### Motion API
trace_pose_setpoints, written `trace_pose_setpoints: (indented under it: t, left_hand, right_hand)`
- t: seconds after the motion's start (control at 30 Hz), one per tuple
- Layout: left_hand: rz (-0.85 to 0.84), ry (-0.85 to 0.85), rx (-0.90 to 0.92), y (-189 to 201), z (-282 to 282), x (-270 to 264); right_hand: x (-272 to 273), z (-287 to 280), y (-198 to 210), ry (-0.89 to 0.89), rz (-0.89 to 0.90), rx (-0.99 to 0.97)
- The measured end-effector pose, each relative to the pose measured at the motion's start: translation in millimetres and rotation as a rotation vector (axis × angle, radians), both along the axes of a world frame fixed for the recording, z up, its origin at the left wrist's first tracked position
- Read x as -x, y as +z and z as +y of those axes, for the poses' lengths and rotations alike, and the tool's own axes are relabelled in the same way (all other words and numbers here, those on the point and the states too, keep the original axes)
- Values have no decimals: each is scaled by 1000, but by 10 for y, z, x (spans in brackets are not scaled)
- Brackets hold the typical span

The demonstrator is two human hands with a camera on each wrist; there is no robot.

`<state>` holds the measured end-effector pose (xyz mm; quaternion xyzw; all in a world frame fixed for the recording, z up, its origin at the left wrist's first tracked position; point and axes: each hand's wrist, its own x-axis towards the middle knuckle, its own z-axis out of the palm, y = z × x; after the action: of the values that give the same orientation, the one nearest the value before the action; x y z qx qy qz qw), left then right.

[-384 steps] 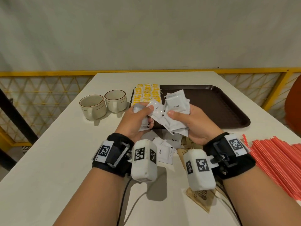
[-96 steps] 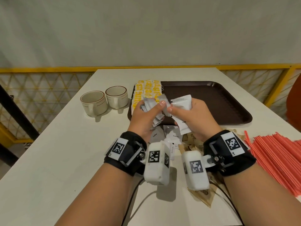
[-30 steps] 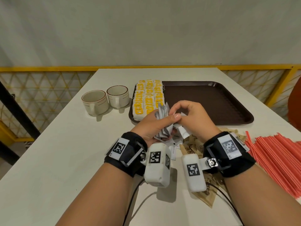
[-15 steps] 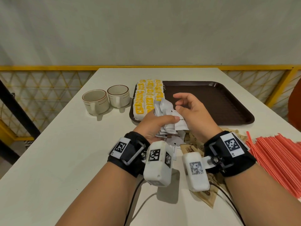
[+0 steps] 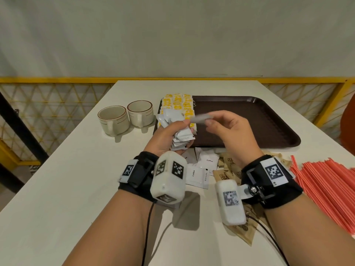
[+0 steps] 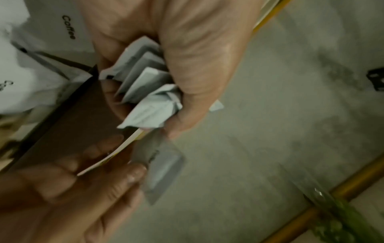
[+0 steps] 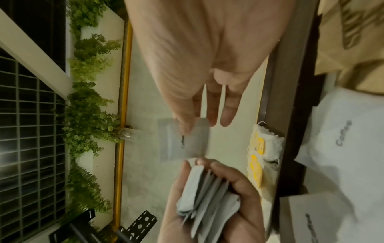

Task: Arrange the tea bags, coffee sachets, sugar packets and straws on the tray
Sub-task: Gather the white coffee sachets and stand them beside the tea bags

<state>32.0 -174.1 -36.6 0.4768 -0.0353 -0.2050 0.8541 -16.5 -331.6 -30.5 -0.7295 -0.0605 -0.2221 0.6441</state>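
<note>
I am pinching one coffee sachet (image 5: pixel 201 118) flat in my right hand (image 5: pixel 228 135), its long axis pointing left at the stack (image 5: pixel 178 131) my left hand (image 5: pixel 165 139) is gripping above the tray (image 5: pixel 269 120)'s near-left corner.

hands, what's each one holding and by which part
Left hand grips a stack of coffee sachets around its middle, ends sticking out. Right hand pinches one sachet at its end between thumb and fingers.
</note>
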Motion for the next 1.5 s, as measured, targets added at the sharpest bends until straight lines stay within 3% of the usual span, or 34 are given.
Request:
trace_pose_setpoints:
  t: [0.1,0.23,0.47,0.67,0.77,0.9,1.07,1.13,1.4,1.5]
  left_hand:
    - [-144,78,-23,-16,-19,-26]
    - [-236,84,-45,-34,-67,16]
    - [-236,50,-99,-75,-210,107]
    - [-185,13,82,-58,-161,63]
    - [-112,7,135,-59,-124,-8]
    - [69,18,307,-3,-64,-71]
    - [104,-62,314,51,-29,-16]
    - [108,-133,324,70,-15,30]
    - [74,-244,236,3,12,10]
    - [115,-226,347,5,27,10]
  right_hand:
    - [-13,-27,3,-80,59,-109]
    - [11,4,-1,-132,48,-39]
    - [58,67,8,-34,5,90]
    - [101,67,96,167,34,40]
    - [83,126,189,155,21,13]
    - [29,133,508,125,-47,269]
    - [-27,175,712,255,178,1111]
    - [-63,249,671,306,215,1264]
    - [-165,287,564,366,127,1132]
    - [-204,248,536,355,75,1075]
